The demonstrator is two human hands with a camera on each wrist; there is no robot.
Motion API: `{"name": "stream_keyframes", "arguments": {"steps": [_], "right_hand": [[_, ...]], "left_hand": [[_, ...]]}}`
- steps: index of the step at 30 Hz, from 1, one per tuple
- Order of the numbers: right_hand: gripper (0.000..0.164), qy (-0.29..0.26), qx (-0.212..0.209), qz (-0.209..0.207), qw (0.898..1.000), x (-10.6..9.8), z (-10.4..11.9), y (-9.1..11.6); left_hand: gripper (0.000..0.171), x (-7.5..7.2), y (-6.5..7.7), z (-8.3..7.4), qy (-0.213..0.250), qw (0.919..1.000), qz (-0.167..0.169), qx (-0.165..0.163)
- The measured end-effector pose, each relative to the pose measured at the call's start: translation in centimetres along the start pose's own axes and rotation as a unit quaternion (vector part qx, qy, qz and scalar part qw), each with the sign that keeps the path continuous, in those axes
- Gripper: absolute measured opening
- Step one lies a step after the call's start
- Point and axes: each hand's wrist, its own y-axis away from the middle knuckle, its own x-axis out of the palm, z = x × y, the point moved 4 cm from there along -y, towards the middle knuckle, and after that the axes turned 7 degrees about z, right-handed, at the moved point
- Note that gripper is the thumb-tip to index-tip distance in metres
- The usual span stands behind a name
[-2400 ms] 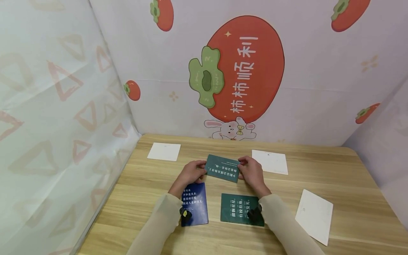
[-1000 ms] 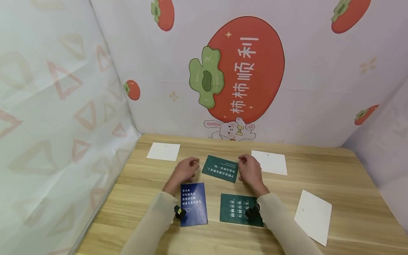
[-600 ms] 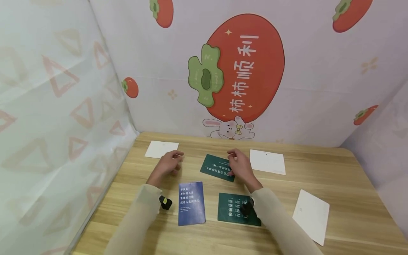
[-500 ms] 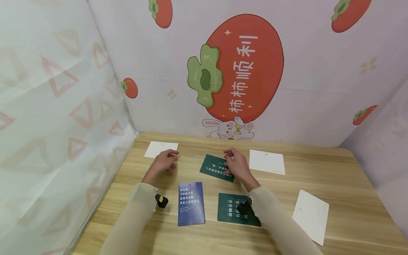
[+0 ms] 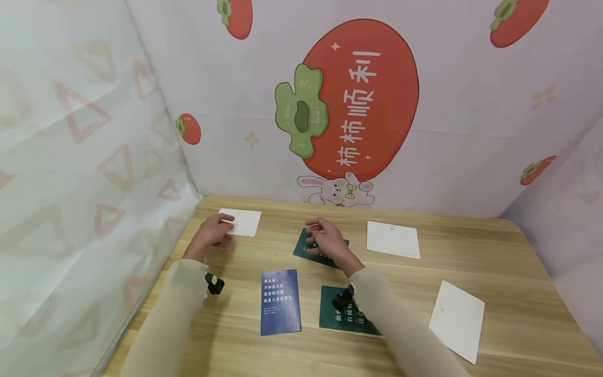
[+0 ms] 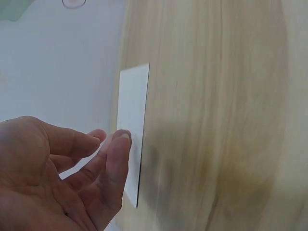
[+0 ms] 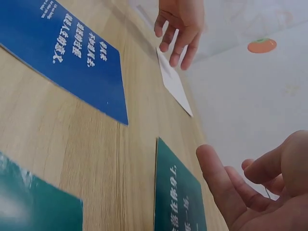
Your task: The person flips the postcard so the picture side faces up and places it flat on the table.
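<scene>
My left hand (image 5: 214,232) hovers at the left end of a white card (image 5: 247,223) near the table's back left; its fingers are loosely bent with nothing between them. In the left wrist view that white card (image 6: 132,103) lies flat behind the fingertips. Above a green card (image 5: 306,246) with white lettering, my right hand (image 5: 328,241) hangs with relaxed fingers, covering part of it. The right wrist view shows this green card (image 7: 178,192) lying on the table, apart from the fingers. Neither hand holds anything.
A blue lettered card (image 5: 280,303) lies in the middle front, with a second green card (image 5: 346,317) beside it, partly under the right wrist's camera. Two more white cards, one at the back (image 5: 393,239) and one at the right (image 5: 457,320), lie on the wooden table (image 5: 509,283).
Both hands held the back green card's ends earlier, then let it go onto the table. The left hand has moved left to the white card; the right hand has drifted left over the green card.
</scene>
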Motion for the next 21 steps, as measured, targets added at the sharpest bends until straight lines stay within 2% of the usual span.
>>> {"name": "stream_keyframes", "arguments": {"steps": [8, 14, 21], "right_hand": [[0.035, -0.011, 0.004, 0.029, 0.999, 2.6, 0.4, -1.4], [0.035, -0.048, 0.01, 0.058, 0.997, 4.2, 1.3, -2.3], [0.036, -0.06, 0.018, 0.073, 0.995, 5.8, 2.7, -3.0]], "left_hand": [[0.043, -2.6, -0.8, 1.5, -0.006, 0.9995, -0.002, -0.031], [0.045, -3.7, -0.9, 1.5, -0.023, 0.9993, -0.008, -0.028], [0.046, -4.7, -1.0, 1.7, -0.022, 0.9991, -0.013, -0.035]]}}
